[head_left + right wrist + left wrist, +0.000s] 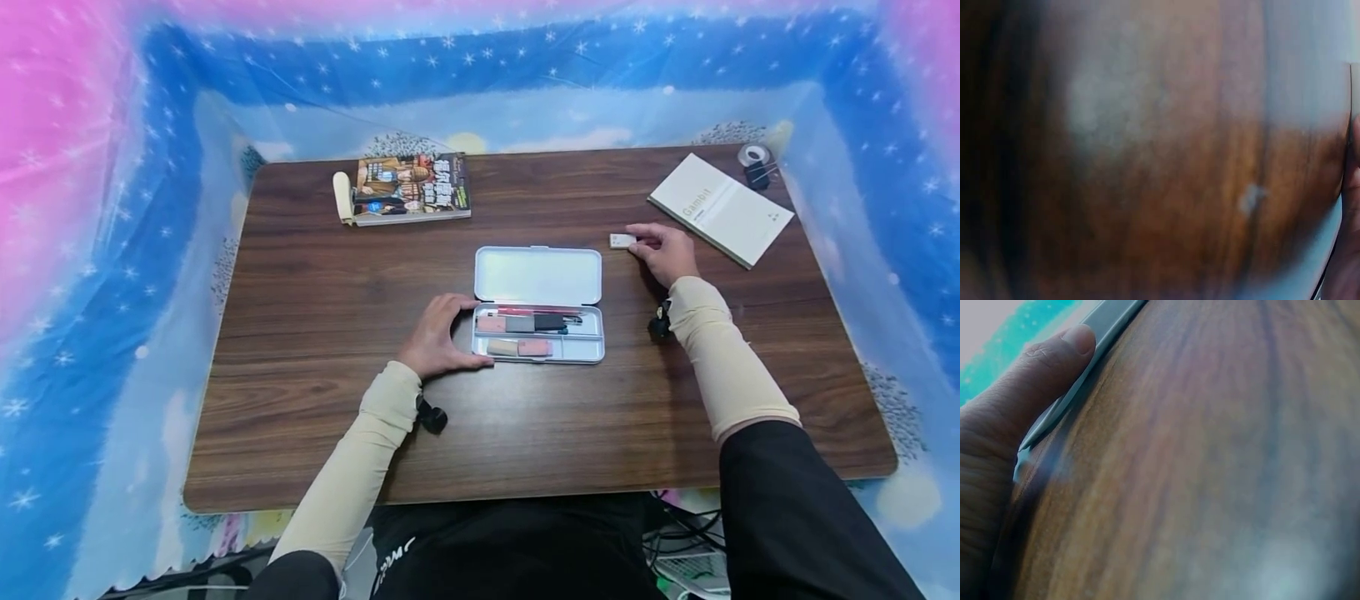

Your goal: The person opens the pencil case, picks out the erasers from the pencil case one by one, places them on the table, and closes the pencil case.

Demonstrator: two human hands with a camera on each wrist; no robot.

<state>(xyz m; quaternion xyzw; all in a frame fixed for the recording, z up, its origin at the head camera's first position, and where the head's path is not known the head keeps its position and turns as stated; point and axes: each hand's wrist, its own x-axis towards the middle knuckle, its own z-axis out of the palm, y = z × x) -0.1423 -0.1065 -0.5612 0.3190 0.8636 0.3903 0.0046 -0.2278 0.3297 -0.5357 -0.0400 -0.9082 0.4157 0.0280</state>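
Note:
In the head view a white pencil case (538, 335) lies on the table with its lid (537, 275) folded back. My left hand (435, 336) grips its left end, thumb along the front edge and fingers at the hinge side. In the left wrist view the thumb (1054, 359) presses against the case's rim. Inside the case lie a red pen (517, 312), a pink-and-dark piece (491, 324), and a beige-and-pink block (532, 347). Behind and right of the case, my right hand (665, 252) pinches a small white block (622, 242), perhaps an eraser, at its right end.
A comic-style book (412, 187) lies at the back left, a cream roll-shaped item (342, 197) against its left edge. At the back right are a pale "Gambit" book (720, 208), a tape roll (753, 155) and a black binder clip (757, 174). Patterned cloth surrounds the table (315, 417).

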